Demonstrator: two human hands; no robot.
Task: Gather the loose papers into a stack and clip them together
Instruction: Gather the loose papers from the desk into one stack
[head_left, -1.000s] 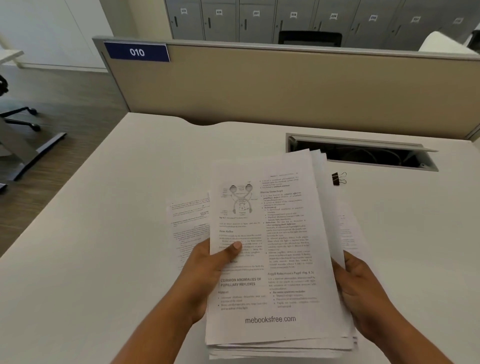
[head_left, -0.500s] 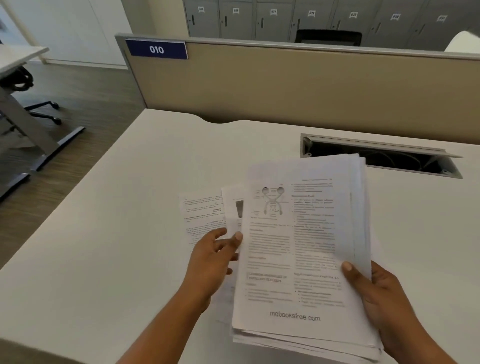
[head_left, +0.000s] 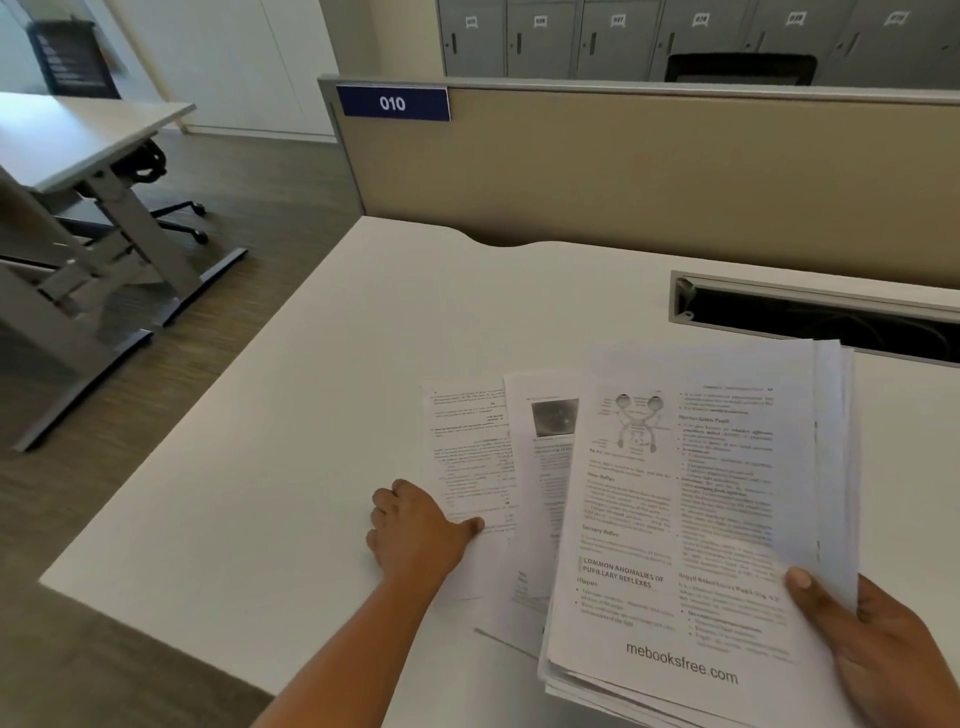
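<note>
My right hand (head_left: 878, 654) grips a thick stack of printed papers (head_left: 696, 519) by its lower right edge, thumb on the top page, holding it just above the white desk (head_left: 322, 415). Two loose sheets lie on the desk to the left of the stack: a text page (head_left: 467, 447) and a page with a dark photo (head_left: 545, 467), partly under the stack. My left hand (head_left: 421, 530) rests on the lower left edge of the text page, thumb on the sheet and fingers curled at its edge. No clip is in view.
A beige partition (head_left: 623, 176) with a blue "010" label (head_left: 392, 104) runs along the desk's far side. An open cable tray (head_left: 810, 317) sits in the desk at the back right. The desk's left edge drops to the floor; another desk (head_left: 78, 135) stands far left.
My left hand let go of the stack and moved left and down onto the loose text page. My right hand now holds the stack alone, shifted right. The view turned left; the clip is out of sight.
</note>
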